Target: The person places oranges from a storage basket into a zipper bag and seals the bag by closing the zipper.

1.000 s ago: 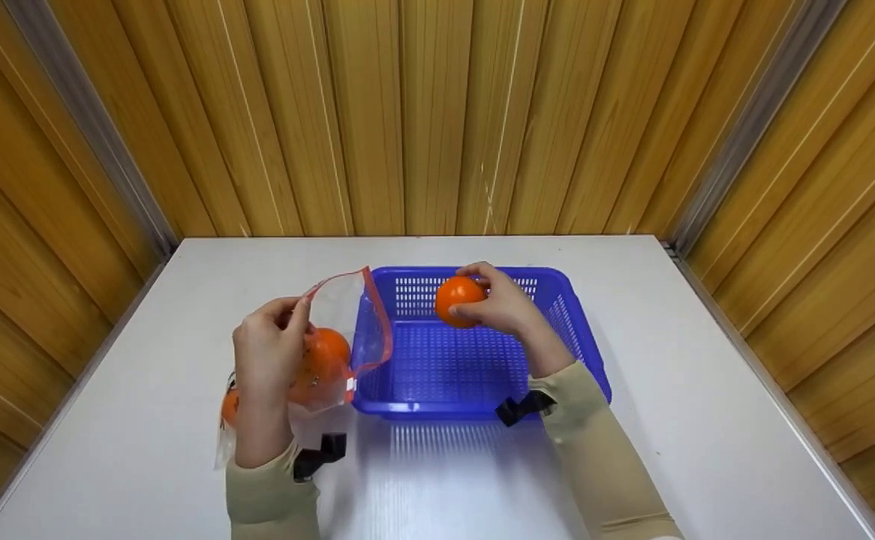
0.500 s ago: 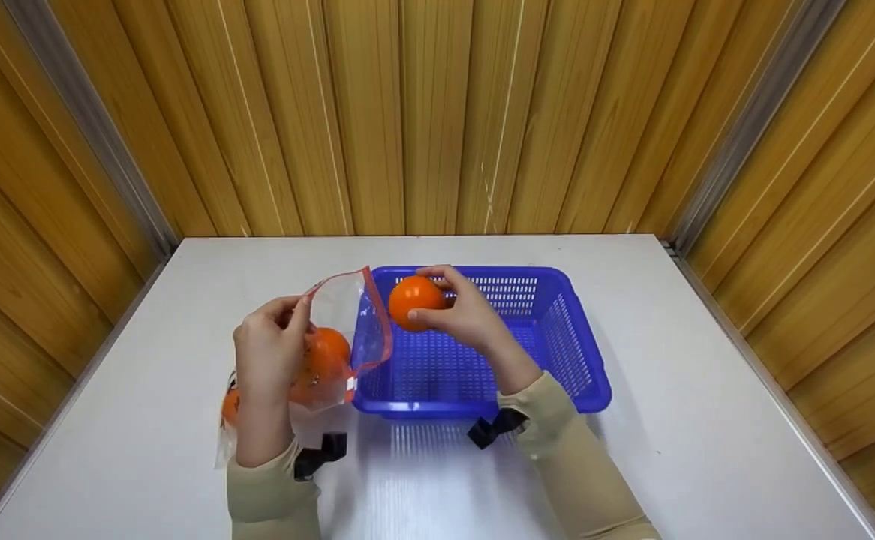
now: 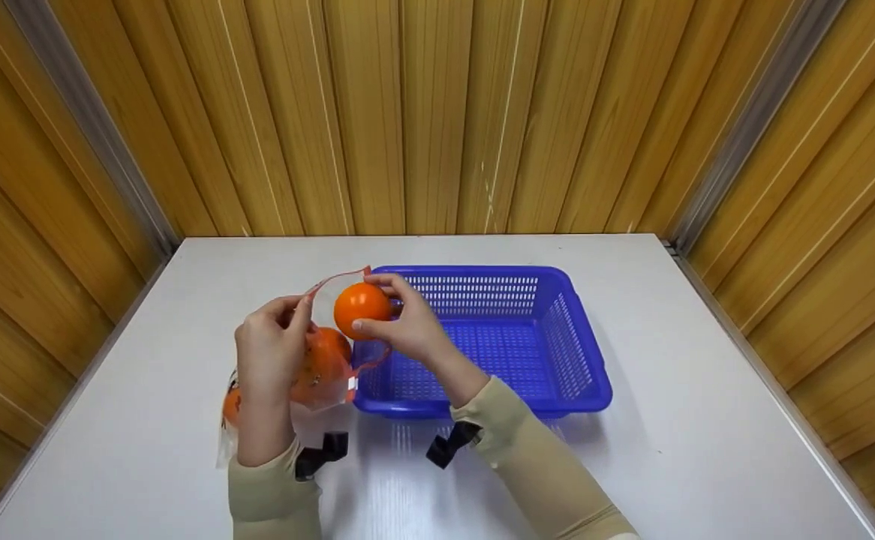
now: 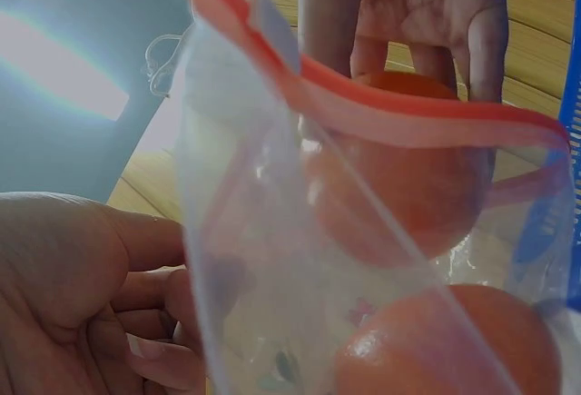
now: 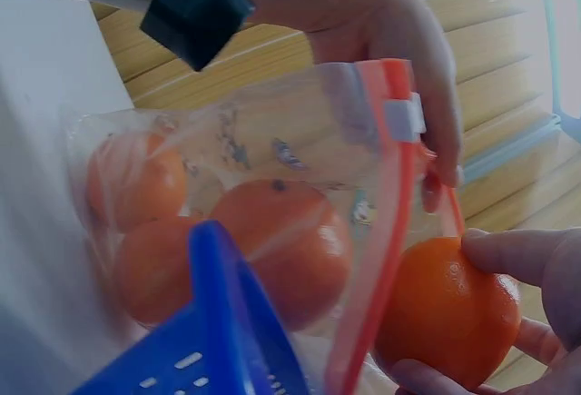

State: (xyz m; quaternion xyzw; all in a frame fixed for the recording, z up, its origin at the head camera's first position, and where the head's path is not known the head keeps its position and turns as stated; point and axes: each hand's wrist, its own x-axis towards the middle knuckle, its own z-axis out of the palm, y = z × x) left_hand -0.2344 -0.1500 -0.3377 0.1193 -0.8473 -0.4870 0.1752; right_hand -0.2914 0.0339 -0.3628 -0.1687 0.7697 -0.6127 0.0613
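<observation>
My left hand [image 3: 269, 349] pinches the rim of a clear zip bag [image 5: 318, 95] with a red seal strip and a white slider. The bag's mouth gapes to the right. Three oranges [image 5: 286, 250] show inside it in the right wrist view. With fingers and thumb, my right hand [image 3: 424, 330] grips another orange [image 3: 361, 306] at the mouth. In the left wrist view, part of that orange lies behind the clear film, below the red strip. My left forearm hides part of the bag in the head view.
A blue plastic basket [image 3: 482, 271] with slotted walls stands right beside the bag, under my right forearm. Both are on a white table [image 3: 700, 420]. Wood-look panel walls [image 3: 437, 120] enclose its back and sides. A black camera mount sits on each wrist.
My right hand has carried the orange leftward from above the basket to the bag's mouth. My left hand and the bag have stayed in place.
</observation>
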